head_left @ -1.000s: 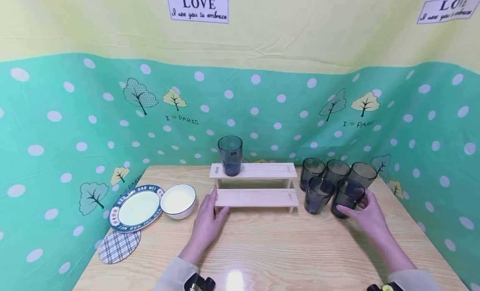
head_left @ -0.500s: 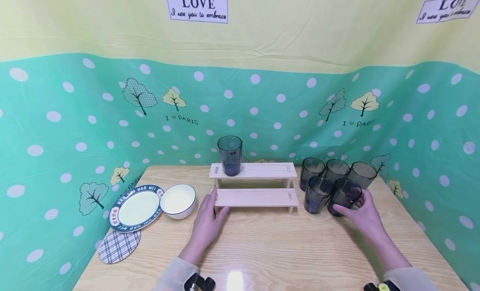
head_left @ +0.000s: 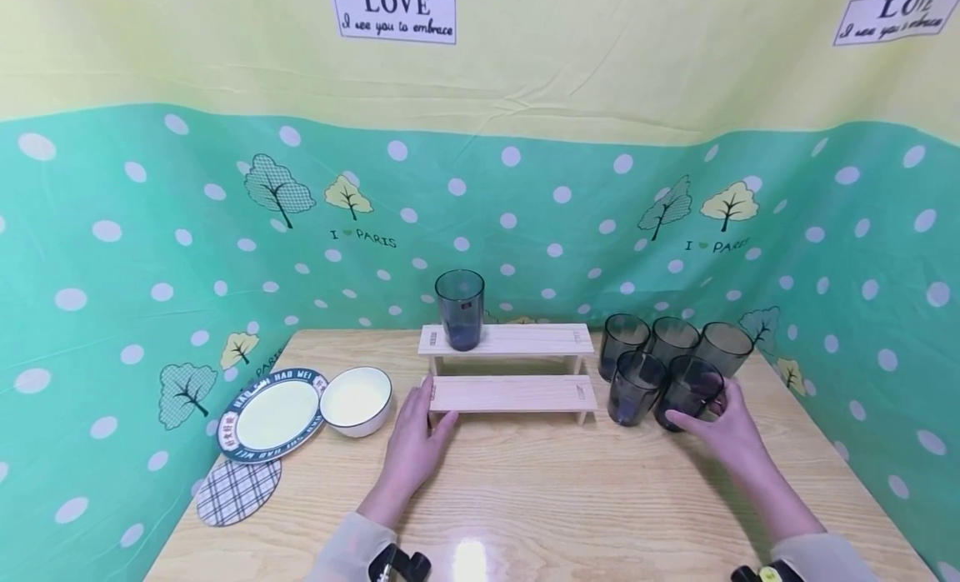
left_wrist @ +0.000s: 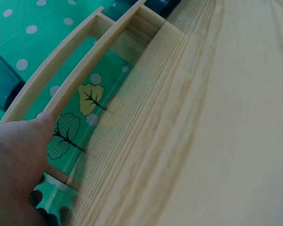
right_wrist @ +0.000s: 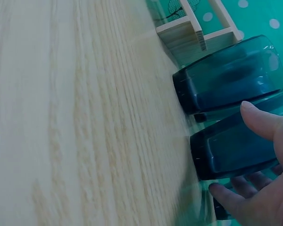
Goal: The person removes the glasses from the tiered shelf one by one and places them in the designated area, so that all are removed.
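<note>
— Where the head camera looks down, what do the hands do?
— The right hand [head_left: 723,432] curls round the front right glass [head_left: 688,392] among five on the table [head_left: 540,499], right of the wooden step shelf [head_left: 513,393]. The left hand [head_left: 416,440] rests flat, thumb against the lower step's left end.

— And the left wrist view?
— Its thumb [left_wrist: 43,123] touches the shelf edge [left_wrist: 85,70], fingers relaxed.

— The right wrist view?
— Thumb and fingers [right_wrist: 226,194] clasp the dark glass [right_wrist: 236,153], which stands touching its neighbour glass [right_wrist: 228,77].
</note>
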Action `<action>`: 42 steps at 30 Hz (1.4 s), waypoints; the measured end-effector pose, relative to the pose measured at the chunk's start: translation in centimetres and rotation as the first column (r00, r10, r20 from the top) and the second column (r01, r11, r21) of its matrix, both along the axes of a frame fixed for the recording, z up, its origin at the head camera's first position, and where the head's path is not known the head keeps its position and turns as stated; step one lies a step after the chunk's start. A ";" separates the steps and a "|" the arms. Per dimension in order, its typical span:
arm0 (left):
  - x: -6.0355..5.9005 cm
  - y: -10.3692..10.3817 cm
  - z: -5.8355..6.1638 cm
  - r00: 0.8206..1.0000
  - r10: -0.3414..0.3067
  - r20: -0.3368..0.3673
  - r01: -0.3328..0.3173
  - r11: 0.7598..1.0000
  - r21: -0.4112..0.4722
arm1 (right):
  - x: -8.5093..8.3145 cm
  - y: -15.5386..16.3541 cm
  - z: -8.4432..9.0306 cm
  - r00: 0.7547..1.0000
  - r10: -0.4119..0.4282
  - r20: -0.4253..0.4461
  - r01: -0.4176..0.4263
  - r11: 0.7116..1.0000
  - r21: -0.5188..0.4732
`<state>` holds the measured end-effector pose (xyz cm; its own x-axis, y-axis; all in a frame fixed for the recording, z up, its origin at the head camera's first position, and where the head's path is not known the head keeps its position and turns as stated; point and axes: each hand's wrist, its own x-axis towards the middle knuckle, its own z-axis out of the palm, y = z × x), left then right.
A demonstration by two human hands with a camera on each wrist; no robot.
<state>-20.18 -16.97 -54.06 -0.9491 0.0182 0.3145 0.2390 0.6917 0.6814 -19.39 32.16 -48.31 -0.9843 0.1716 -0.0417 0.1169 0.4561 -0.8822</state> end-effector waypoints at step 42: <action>0.2 0.1 0.1 1.000 0.004 0.012 -0.005 1.000 0.011 | -1.4 -12.4 11.0 0.922 0.270 -0.277 -0.286 0.958 -0.018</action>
